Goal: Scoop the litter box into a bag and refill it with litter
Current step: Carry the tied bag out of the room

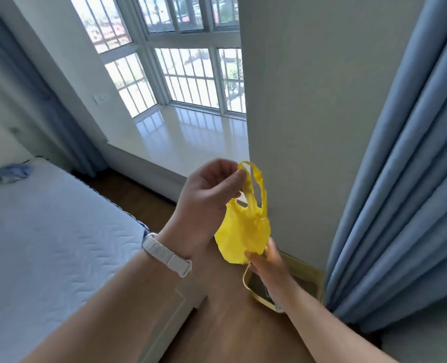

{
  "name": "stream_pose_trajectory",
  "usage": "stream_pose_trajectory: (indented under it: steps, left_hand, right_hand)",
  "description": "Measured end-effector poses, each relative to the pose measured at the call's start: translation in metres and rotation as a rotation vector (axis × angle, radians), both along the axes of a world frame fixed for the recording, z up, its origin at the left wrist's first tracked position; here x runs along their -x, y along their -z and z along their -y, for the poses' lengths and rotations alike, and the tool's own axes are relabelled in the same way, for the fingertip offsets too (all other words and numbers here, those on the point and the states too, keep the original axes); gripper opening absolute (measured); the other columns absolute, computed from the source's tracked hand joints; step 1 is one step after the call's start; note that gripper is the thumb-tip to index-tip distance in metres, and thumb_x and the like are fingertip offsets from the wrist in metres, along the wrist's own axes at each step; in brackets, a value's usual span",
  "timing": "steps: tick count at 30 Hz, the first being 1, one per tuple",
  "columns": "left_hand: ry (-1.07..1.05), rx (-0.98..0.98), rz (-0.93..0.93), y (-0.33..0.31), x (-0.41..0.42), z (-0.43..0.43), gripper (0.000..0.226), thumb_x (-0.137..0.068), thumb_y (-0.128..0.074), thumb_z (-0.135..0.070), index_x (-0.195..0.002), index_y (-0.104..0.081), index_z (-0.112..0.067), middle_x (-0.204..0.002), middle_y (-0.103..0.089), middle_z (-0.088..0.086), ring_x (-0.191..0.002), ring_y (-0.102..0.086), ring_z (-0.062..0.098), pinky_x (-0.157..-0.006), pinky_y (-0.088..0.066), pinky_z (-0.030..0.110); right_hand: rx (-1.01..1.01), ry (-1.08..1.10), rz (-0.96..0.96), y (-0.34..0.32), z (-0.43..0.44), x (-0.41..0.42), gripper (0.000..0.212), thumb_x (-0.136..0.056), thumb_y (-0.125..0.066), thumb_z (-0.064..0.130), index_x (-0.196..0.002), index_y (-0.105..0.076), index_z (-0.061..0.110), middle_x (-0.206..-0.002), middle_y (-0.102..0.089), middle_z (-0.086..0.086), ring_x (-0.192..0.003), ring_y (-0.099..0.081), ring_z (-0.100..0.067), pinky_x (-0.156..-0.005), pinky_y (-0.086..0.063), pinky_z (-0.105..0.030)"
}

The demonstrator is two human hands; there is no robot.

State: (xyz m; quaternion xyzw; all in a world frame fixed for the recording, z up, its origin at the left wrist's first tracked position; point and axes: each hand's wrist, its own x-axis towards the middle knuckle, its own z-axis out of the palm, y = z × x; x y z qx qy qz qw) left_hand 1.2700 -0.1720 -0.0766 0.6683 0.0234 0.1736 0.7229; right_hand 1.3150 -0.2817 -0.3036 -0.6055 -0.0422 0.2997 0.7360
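A small yellow plastic bag point(244, 231) hangs crumpled in front of me at mid-frame. My left hand point(209, 195) pinches one of its handles near the top, fingers curled. My right hand point(265, 263) pinches the bag's bottom edge from below. On the wooden floor under my right arm stands a pale yellow litter box point(306, 273), against the wall; my arm hides most of its inside.
A bed with a light blue mattress point(55, 231) fills the left. A white wall column point(308, 113) stands ahead, with blue curtains point(400, 192) to the right. A glossy bay-window ledge point(191, 137) lies beyond. Wooden floor point(230, 323) runs between bed and wall.
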Motion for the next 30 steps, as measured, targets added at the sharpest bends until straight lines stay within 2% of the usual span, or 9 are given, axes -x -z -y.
stream_pose_trajectory:
  steps: [2,5,7,10,12,16,22,28,30]
  left_hand:
    - [-0.075,-0.013,-0.002,-0.003,0.022,-0.007,0.010,-0.081,-0.062,-0.011,-0.085,-0.061,-0.002,-0.073,-0.062,0.010,-0.065,-0.059,0.018,-0.064,-0.049,0.022]
    - [-0.201,-0.064,-0.015,-0.009,0.059,-0.022,0.014,-0.081,-0.063,-0.014,-0.087,-0.061,-0.001,-0.080,-0.060,0.017,-0.073,-0.054,0.027,-0.070,-0.046,0.033]
    - [-0.290,-0.094,-0.026,-0.014,0.087,-0.032,0.013,-0.080,-0.063,-0.016,-0.086,-0.063,-0.004,-0.082,-0.061,0.018,-0.076,-0.054,0.029,-0.073,-0.045,0.038]
    - [-0.412,-0.160,-0.048,-0.019,0.135,-0.048,0.014,-0.080,-0.063,-0.020,-0.088,-0.065,-0.008,-0.083,-0.064,0.016,-0.077,-0.058,0.027,-0.073,-0.049,0.038]
    - [-0.479,-0.178,-0.055,-0.021,0.169,-0.059,0.012,-0.079,-0.064,-0.021,-0.087,-0.066,-0.013,-0.082,-0.066,0.012,-0.077,-0.060,0.025,-0.075,-0.050,0.038]
    - [-0.621,-0.178,-0.061,-0.021,0.245,-0.083,0.004,-0.078,-0.065,-0.022,-0.080,-0.069,-0.024,-0.078,-0.070,0.001,-0.075,-0.065,0.016,-0.072,-0.052,0.032]
    - [-0.785,-0.123,-0.024,-0.019,0.386,-0.112,0.005,-0.076,-0.065,-0.020,-0.080,-0.066,-0.021,-0.075,-0.071,-0.002,-0.072,-0.066,0.015,-0.070,-0.051,0.027]
    - [-0.919,-0.110,0.003,-0.020,0.535,-0.135,0.011,-0.090,-0.062,-0.006,-0.085,-0.064,-0.015,-0.075,-0.069,0.001,-0.073,-0.066,0.014,-0.073,-0.052,0.028]
    - [-0.973,-0.116,0.016,-0.023,0.581,-0.140,0.013,-0.091,-0.059,-0.004,-0.085,-0.064,-0.015,-0.075,-0.069,0.001,-0.072,-0.066,0.013,-0.073,-0.052,0.028]
  right_hand:
    - [-0.002,-0.071,-0.009,0.003,-0.009,0.011,0.059,-0.070,-0.072,0.036,-0.124,-0.050,0.038,-0.115,-0.067,0.006,-0.106,-0.063,-0.016,-0.083,-0.053,-0.034]
    - [-0.015,-0.151,-0.007,0.001,-0.029,0.031,0.074,-0.061,-0.076,0.035,-0.129,-0.048,0.027,-0.116,-0.066,-0.006,-0.107,-0.063,-0.027,-0.087,-0.053,-0.044]
    - [-0.028,-0.214,-0.011,-0.005,-0.046,0.049,0.085,-0.056,-0.078,0.037,-0.132,-0.046,0.019,-0.118,-0.064,-0.011,-0.109,-0.063,-0.031,-0.087,-0.055,-0.042]
    - [-0.060,-0.305,-0.036,-0.012,-0.072,0.082,0.090,-0.051,-0.079,0.037,-0.131,-0.044,0.015,-0.120,-0.061,-0.012,-0.111,-0.062,-0.029,-0.084,-0.058,-0.035]
    - [-0.046,-0.363,-0.032,-0.016,-0.089,0.107,0.092,-0.048,-0.080,0.039,-0.130,-0.045,0.016,-0.121,-0.061,-0.013,-0.111,-0.061,-0.030,-0.089,-0.056,-0.042]
    - [-0.018,-0.494,-0.038,-0.024,-0.119,0.168,0.084,-0.045,-0.077,0.038,-0.122,-0.048,0.023,-0.113,-0.063,-0.007,-0.103,-0.063,-0.026,-0.091,-0.052,-0.048]
    - [0.010,-0.596,-0.052,-0.031,-0.163,0.293,0.056,-0.062,-0.071,0.024,-0.115,-0.056,0.024,-0.102,-0.067,-0.006,-0.081,-0.061,-0.019,-0.063,-0.046,-0.031]
    - [0.014,-0.716,-0.064,-0.042,-0.207,0.425,0.050,-0.076,-0.071,0.013,-0.121,-0.052,0.022,-0.109,-0.066,-0.008,-0.095,-0.063,-0.022,-0.074,-0.050,-0.035]
    - [0.018,-0.784,-0.066,-0.046,-0.221,0.467,0.051,-0.072,-0.072,0.014,-0.119,-0.052,0.022,-0.110,-0.064,-0.008,-0.094,-0.062,-0.021,-0.074,-0.051,-0.035]
